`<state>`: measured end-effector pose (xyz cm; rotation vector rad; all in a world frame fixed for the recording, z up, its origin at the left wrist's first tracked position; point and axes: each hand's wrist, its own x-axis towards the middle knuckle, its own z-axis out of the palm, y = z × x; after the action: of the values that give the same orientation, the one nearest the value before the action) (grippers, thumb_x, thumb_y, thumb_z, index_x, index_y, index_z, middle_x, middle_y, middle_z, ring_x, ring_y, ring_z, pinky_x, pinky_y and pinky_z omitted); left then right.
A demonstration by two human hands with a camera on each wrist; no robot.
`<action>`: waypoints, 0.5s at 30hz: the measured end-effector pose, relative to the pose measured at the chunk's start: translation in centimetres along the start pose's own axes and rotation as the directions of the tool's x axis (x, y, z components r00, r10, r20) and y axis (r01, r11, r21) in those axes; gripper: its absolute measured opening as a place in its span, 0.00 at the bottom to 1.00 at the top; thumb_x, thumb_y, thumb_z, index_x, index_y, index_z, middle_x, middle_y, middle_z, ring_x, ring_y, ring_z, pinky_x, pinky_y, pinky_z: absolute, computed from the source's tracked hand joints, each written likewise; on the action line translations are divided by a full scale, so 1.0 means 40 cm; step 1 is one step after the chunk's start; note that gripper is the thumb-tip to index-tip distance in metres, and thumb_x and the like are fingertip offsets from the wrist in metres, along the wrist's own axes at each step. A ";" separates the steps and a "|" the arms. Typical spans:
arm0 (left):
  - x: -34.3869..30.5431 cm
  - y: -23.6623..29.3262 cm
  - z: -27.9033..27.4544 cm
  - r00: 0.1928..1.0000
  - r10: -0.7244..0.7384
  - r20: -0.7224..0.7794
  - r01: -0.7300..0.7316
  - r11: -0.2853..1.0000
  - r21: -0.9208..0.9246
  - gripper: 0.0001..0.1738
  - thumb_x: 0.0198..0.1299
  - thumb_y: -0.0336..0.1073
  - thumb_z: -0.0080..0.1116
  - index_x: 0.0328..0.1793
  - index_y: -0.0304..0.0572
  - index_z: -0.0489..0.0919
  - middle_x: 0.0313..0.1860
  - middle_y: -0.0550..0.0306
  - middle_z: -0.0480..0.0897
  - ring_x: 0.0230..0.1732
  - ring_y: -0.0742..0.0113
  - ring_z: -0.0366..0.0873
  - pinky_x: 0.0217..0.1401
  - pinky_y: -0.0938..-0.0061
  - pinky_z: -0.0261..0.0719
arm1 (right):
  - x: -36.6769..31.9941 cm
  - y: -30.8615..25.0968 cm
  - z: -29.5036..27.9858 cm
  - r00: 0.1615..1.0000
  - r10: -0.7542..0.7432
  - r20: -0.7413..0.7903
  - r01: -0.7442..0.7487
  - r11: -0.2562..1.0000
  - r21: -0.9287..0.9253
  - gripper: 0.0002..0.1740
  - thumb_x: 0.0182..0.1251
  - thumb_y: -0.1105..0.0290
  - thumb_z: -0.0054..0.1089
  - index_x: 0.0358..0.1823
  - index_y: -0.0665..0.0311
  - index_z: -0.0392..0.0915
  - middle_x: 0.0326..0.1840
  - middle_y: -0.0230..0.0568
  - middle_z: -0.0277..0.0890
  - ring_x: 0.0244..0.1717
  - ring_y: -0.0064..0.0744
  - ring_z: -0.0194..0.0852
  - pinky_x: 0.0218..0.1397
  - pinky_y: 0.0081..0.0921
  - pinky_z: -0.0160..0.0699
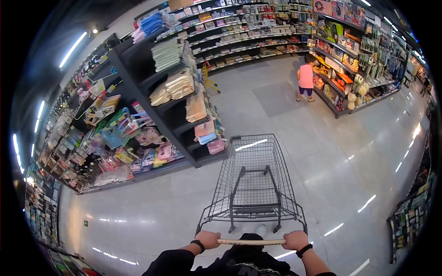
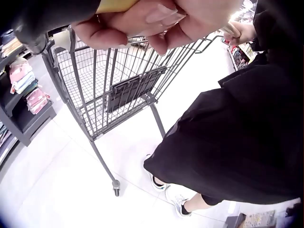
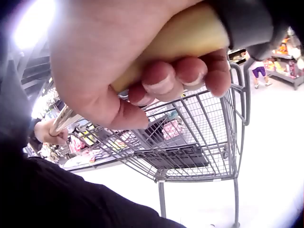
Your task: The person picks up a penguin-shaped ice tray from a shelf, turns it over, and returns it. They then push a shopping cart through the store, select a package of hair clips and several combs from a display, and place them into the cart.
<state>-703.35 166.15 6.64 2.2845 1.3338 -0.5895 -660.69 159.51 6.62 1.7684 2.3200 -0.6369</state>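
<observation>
A grey wire shopping cart [image 1: 255, 184] with a pale yellow handle bar [image 1: 251, 242] stands in front of me. My left hand [image 1: 208, 239] grips the bar's left end, its fingers curled round it in the left wrist view. At the right end my right hand [image 1: 295, 240] holds the same bar; in the right wrist view its fingertips [image 3: 159, 78] wrap under the yellow handle. Nothing lies in the wire basket. A black band circles each wrist.
To the left stands a dark shelf unit [image 1: 156, 92] with folded towels [image 1: 165, 55] and hanging goods. Ahead right, a child in a pink top [image 1: 305, 76] faces a toy shelf [image 1: 338, 69]. Grey floor [image 1: 331, 152] runs between them. Stocked shelves [image 1: 248, 32] line the back.
</observation>
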 end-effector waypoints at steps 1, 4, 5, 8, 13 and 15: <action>0.032 0.011 -0.020 1.000 0.000 -0.002 0.000 1.000 0.001 0.16 0.62 0.54 0.56 0.44 0.56 0.81 0.28 0.55 0.86 0.31 0.48 0.85 0.32 0.51 0.79 | 0.018 0.029 -0.025 1.000 0.009 0.004 -0.009 1.000 -0.012 0.15 0.53 0.50 0.60 0.29 0.52 0.85 0.24 0.41 0.82 0.30 0.50 0.84 0.33 0.47 0.82; 0.124 0.045 -0.084 1.000 0.007 -0.025 -0.007 1.000 0.008 0.16 0.63 0.54 0.55 0.44 0.56 0.81 0.28 0.57 0.86 0.30 0.50 0.85 0.32 0.53 0.80 | 0.079 0.129 -0.062 0.999 0.033 -0.032 -0.034 0.999 -0.037 0.14 0.50 0.50 0.62 0.26 0.52 0.83 0.21 0.40 0.81 0.28 0.48 0.83 0.32 0.46 0.81; 0.153 0.054 -0.109 1.000 0.003 -0.012 -0.003 1.000 -0.006 0.16 0.63 0.54 0.54 0.45 0.55 0.81 0.30 0.56 0.86 0.32 0.49 0.85 0.34 0.52 0.80 | 0.097 0.155 -0.075 0.998 0.034 -0.051 -0.036 0.999 -0.040 0.14 0.49 0.50 0.63 0.24 0.51 0.82 0.20 0.39 0.80 0.27 0.47 0.83 0.31 0.46 0.80; 0.246 0.085 -0.190 1.000 0.008 -0.007 -0.008 0.999 -0.038 0.17 0.64 0.53 0.53 0.44 0.52 0.82 0.31 0.54 0.87 0.33 0.48 0.86 0.37 0.52 0.81 | 0.159 0.244 -0.137 0.998 0.060 0.005 -0.060 0.997 -0.049 0.13 0.50 0.50 0.63 0.25 0.50 0.83 0.22 0.39 0.81 0.29 0.47 0.83 0.33 0.46 0.81; 0.414 0.133 -0.277 0.999 0.018 -0.030 -0.019 0.999 -0.048 0.16 0.64 0.54 0.54 0.43 0.53 0.81 0.30 0.55 0.86 0.33 0.49 0.86 0.35 0.52 0.80 | 0.258 0.393 -0.229 0.997 0.026 0.075 -0.022 0.998 -0.058 0.13 0.52 0.51 0.61 0.26 0.50 0.83 0.24 0.39 0.82 0.31 0.48 0.84 0.35 0.46 0.82; 0.450 0.149 -0.308 1.000 -0.003 -0.031 0.002 0.999 -0.036 0.15 0.64 0.53 0.54 0.44 0.54 0.81 0.30 0.56 0.86 0.33 0.50 0.86 0.34 0.53 0.80 | 0.288 0.433 -0.269 0.994 0.054 0.096 -0.050 0.998 -0.039 0.15 0.51 0.51 0.61 0.29 0.52 0.85 0.27 0.42 0.83 0.33 0.48 0.84 0.36 0.47 0.82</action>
<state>-688.26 182.95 7.61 2.2721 1.3506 -0.5291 -646.21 177.87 7.87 1.7354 2.2004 -0.6529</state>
